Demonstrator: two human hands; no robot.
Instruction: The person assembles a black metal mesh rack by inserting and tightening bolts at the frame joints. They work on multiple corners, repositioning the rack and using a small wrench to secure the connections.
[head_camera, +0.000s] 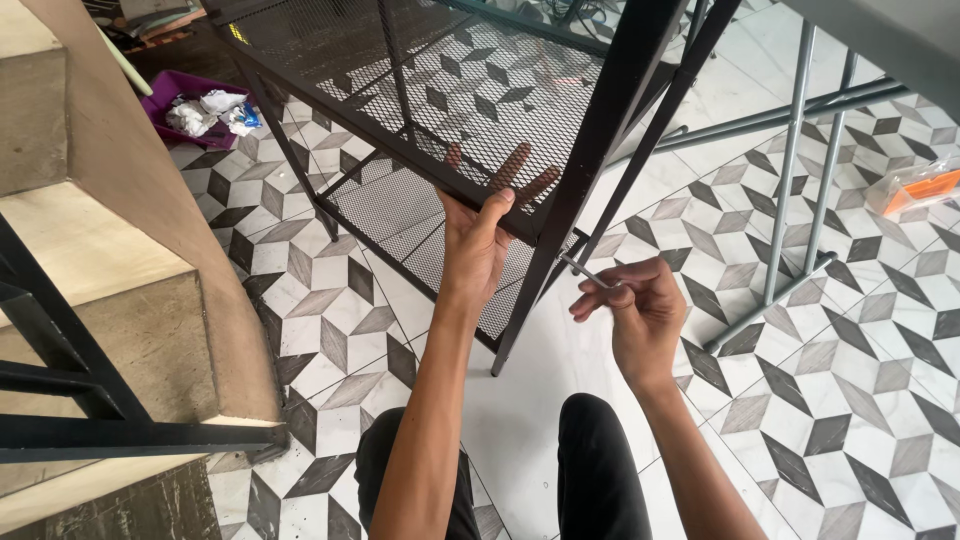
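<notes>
A black metal rack with mesh shelves (420, 90) stands on the tiled floor in front of me. My left hand (478, 240) grips the front rail of a mesh shelf, thumb on top and fingers showing through the mesh from underneath. My right hand (640, 310) pinches a thin silver hex key (585, 270), whose tip points at the rack's black corner post (570, 220) just below the shelf rail. My knees in dark trousers show at the bottom of the view.
Concrete stairs with a black railing (90, 400) rise on the left. A purple tray of crumpled paper (200, 105) lies far left. A grey metal frame (800, 180) stands on the right, with an orange and clear packet (915, 190) beyond it.
</notes>
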